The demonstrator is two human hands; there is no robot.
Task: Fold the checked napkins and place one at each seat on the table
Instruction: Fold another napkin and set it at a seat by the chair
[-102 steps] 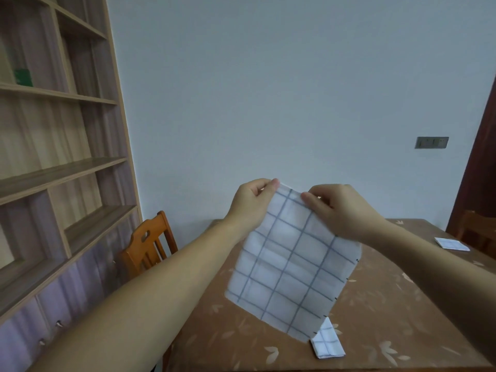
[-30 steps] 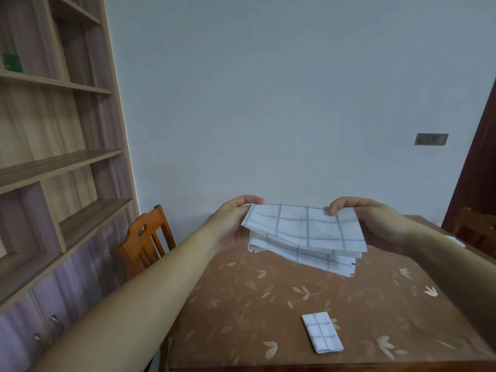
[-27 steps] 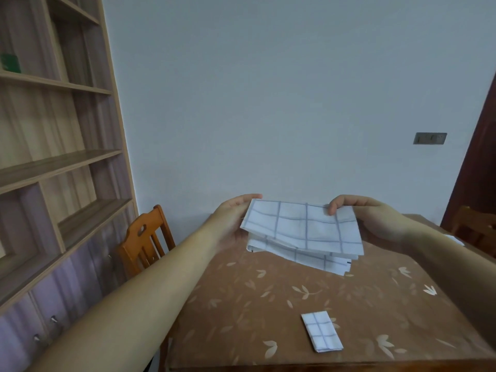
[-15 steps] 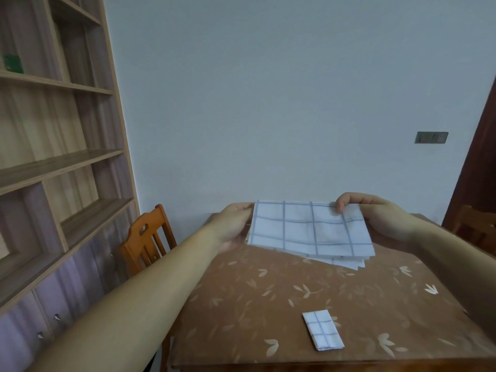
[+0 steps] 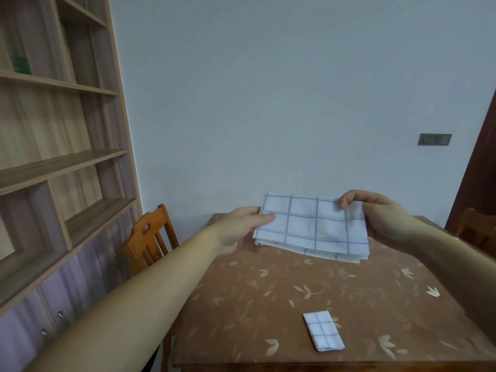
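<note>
A wooden chair [image 5: 150,237] stands at the left side of the table [image 5: 241,304]. The left grip [image 5: 239,224] pinches the left edge of a half-folded checked napkin [image 5: 314,226], thumb on top, over the far part of the table. A small folded napkin [image 5: 323,330] lies by the table's near edge. The right grip [image 5: 375,213] clasps the held napkin's far right corner.

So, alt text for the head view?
A left hand and right hand hold a large folded white, blue-checked napkin over a brown leaf-patterned table. A small folded checked napkin lies near its front edge; a wooden chair stands left.
</note>
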